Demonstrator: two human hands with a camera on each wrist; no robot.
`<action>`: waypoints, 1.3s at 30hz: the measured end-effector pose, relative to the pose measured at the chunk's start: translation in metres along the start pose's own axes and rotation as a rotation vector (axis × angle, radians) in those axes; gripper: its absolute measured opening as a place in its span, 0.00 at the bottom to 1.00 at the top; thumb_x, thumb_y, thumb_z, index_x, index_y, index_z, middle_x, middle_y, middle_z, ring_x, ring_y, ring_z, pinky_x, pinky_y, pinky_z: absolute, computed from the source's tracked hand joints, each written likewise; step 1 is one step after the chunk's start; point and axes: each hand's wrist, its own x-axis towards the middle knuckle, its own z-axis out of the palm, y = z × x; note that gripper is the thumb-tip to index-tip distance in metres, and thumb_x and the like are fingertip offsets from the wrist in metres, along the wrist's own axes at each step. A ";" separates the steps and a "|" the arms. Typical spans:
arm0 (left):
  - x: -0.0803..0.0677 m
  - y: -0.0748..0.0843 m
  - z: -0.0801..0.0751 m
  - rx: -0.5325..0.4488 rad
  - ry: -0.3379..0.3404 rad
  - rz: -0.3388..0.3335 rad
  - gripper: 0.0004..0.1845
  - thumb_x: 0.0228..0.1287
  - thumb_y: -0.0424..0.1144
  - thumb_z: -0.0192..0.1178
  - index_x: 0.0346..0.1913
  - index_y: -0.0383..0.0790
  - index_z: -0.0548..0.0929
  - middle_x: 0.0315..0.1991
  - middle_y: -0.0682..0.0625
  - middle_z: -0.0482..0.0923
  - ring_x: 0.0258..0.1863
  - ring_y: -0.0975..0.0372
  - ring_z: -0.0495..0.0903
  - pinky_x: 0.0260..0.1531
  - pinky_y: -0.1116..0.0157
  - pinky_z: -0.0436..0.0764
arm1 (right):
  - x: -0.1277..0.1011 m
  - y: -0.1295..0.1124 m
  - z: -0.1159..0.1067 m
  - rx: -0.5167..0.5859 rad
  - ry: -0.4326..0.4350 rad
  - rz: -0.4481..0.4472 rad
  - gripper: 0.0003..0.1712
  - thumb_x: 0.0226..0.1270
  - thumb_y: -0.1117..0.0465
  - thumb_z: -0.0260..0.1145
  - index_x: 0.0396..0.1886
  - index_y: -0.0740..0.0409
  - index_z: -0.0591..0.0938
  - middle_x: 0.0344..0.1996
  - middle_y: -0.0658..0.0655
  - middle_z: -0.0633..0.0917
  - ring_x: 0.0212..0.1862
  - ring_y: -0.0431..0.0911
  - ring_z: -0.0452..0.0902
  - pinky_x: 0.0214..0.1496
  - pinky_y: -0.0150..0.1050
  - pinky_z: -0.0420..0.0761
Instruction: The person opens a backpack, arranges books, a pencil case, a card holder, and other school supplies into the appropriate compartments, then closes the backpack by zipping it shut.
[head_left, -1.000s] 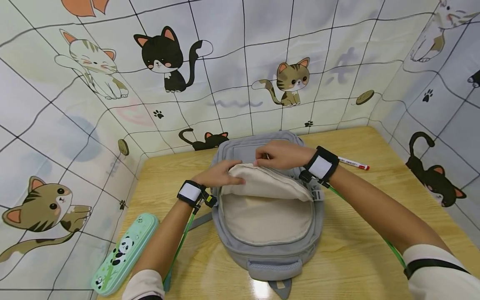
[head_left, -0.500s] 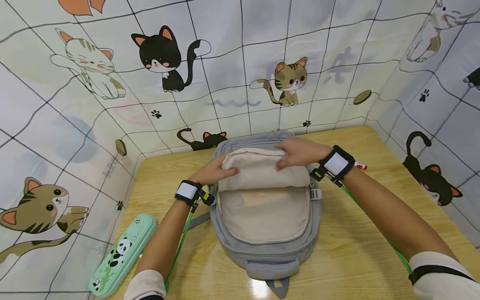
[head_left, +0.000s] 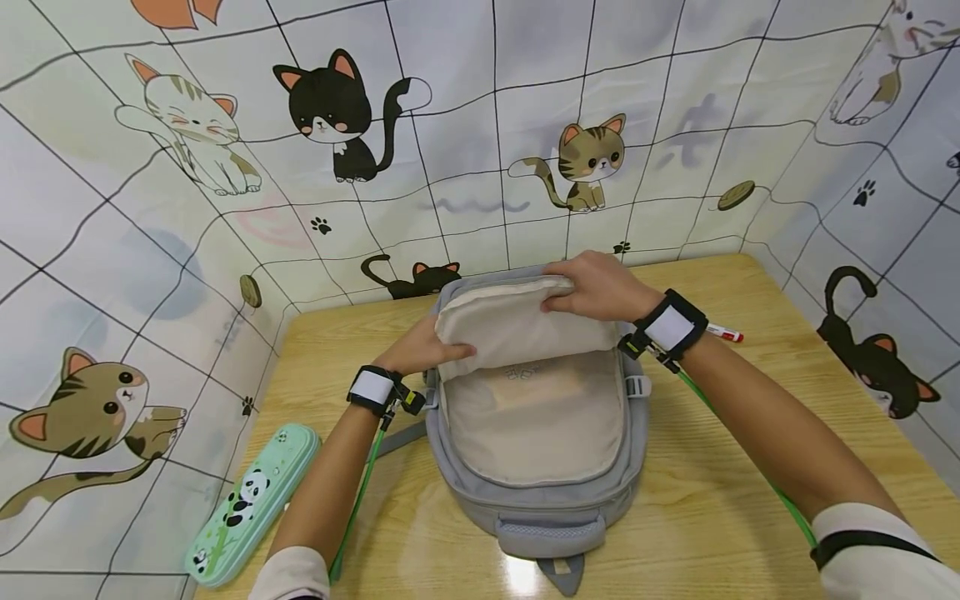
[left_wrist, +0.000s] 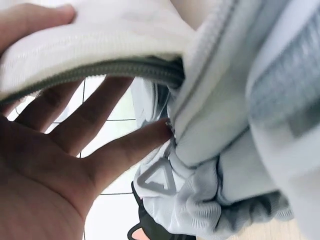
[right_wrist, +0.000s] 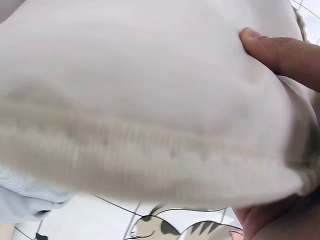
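A grey backpack lies on the table with its front compartment unzipped, showing a cream lining. Its front flap is folded back toward the wall, cream inside facing up. My left hand grips the flap's left edge, thumb over the lining. The left wrist view shows its other fingers spread behind the zipper. With my right hand I hold the flap's upper right edge, the thumb pressing the lining and the other fingers behind the cloth.
A mint pencil case with pandas lies at the table's left edge, beside the left forearm. A red-capped marker is partly hidden behind the right wrist. Cat-printed sheeting encloses the back and sides of the wooden table.
My right hand took hold of the flap and has drawn it up and back toward the wall, uncovering more of the compartment. The left hand has kept its grip on the left edge.
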 end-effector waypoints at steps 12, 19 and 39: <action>0.008 -0.007 -0.001 0.011 0.066 0.015 0.53 0.67 0.38 0.74 0.86 0.60 0.52 0.75 0.51 0.71 0.68 0.53 0.77 0.71 0.45 0.74 | -0.066 0.105 -0.021 0.192 -0.042 0.338 0.25 0.84 0.45 0.60 0.63 0.59 0.83 0.54 0.64 0.88 0.53 0.60 0.85 0.55 0.58 0.82; 0.007 -0.006 0.001 0.005 0.054 0.013 0.52 0.68 0.39 0.73 0.85 0.61 0.53 0.76 0.51 0.71 0.68 0.53 0.77 0.71 0.46 0.75 | -0.138 0.205 0.020 0.055 -0.195 0.516 0.31 0.76 0.53 0.69 0.65 0.75 0.78 0.59 0.79 0.81 0.55 0.71 0.81 0.53 0.64 0.82; 0.005 -0.004 0.001 -0.016 0.052 -0.019 0.52 0.69 0.38 0.72 0.87 0.58 0.51 0.76 0.50 0.71 0.69 0.51 0.76 0.72 0.44 0.73 | -0.148 0.211 0.041 -0.009 -0.136 0.580 0.18 0.69 0.61 0.70 0.53 0.69 0.84 0.43 0.69 0.87 0.41 0.58 0.82 0.42 0.54 0.80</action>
